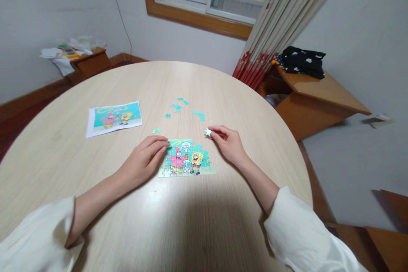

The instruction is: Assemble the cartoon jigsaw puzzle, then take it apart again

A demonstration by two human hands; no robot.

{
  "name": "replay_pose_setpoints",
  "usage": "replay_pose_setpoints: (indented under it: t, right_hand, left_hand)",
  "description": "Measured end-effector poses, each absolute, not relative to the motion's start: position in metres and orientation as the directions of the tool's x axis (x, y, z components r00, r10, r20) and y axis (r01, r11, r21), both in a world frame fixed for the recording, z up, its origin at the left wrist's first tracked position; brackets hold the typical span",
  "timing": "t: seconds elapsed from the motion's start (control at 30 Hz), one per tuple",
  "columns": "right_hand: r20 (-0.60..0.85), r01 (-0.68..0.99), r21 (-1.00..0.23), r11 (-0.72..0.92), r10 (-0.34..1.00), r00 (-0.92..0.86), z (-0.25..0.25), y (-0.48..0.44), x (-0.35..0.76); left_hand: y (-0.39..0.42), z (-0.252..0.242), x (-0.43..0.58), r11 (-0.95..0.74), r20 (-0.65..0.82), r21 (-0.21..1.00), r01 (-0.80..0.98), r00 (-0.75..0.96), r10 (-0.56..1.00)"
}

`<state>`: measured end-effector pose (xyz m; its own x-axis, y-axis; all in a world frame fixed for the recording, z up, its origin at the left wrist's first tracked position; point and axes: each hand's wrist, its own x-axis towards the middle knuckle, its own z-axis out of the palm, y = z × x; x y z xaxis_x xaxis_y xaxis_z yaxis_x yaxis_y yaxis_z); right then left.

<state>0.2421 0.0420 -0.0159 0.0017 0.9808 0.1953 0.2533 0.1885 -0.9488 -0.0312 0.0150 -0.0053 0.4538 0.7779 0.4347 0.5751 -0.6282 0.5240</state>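
While your left hand (149, 156) rests at the upper left corner of the partly joined puzzle (186, 159), its fingers sit narrowly spaced; from the head view you cannot tell whether they grip. Your right hand (228, 142) pinches a puzzle piece (208, 132) off the puzzle's upper right corner. The puzzle lies near the middle of the surface (261, 136), with loose pieces (177, 109) toward the far edge and a printed sheet (114, 119) toward the left edge.

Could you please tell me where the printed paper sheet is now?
In the head view, the printed paper sheet lies on the left side of the table, beyond the left hand and left of the loose puzzle pieces.
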Motion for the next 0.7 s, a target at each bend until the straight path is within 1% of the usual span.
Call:
replay_pose_setpoints:
  t: [0.2,0.27,0.53,0.7]
  right_hand:
    - [0.220,0.301,-0.929,0.216,0.975,-0.019,-0.015,0.040,0.240]
    - [0.232,0.323,-0.919,0.227,0.972,-0.024,-0.015,0.040,0.239]
    - [0.232,0.349,-0.910,0.223,0.972,-0.016,-0.015,0.039,0.236]
    - [0.235,0.357,-0.906,0.229,0.972,-0.025,-0.015,0.040,0.236]
  left_hand:
    - [0.047,-0.005,-0.059,-0.506,0.480,0.479,0.717,0.269,0.835]
    - [0.054,-0.008,-0.065,-0.470,0.471,0.468,0.749,0.238,0.849]
    - [0.066,-0.018,-0.058,-0.431,0.372,0.422,0.797,0.281,0.885]
    - [0.070,-0.018,-0.056,-0.427,0.352,0.458,0.780,0.282,0.893]
